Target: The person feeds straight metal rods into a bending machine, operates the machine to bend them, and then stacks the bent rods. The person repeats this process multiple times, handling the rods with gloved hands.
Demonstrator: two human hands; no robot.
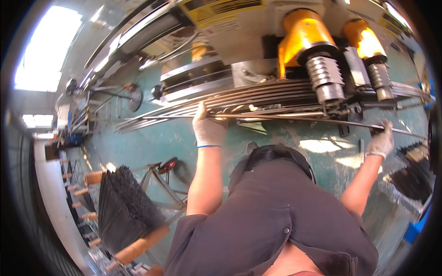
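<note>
No words can be read; the yellow label on the pale machine is blurred.

White rectangular window: blown out, ten o'clock
Glossy orange cylinder: glare, one o'clock
Worn green floor: bright patches, three o'clock
Edges: bowed, probably motion-blurred

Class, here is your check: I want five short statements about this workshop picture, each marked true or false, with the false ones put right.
1. The left hand and the right hand both wear pale gloves. True.
2. Two blue cylinders stick out from the machine. False: the yellow cylinders have ribbed silvery ends.
3. The right hand grips a long thin rod. True.
4. The ground is covered in bright red. False: the green floor shows worn patches.
5. A red-centred wheel is on the person's left. True.
</note>
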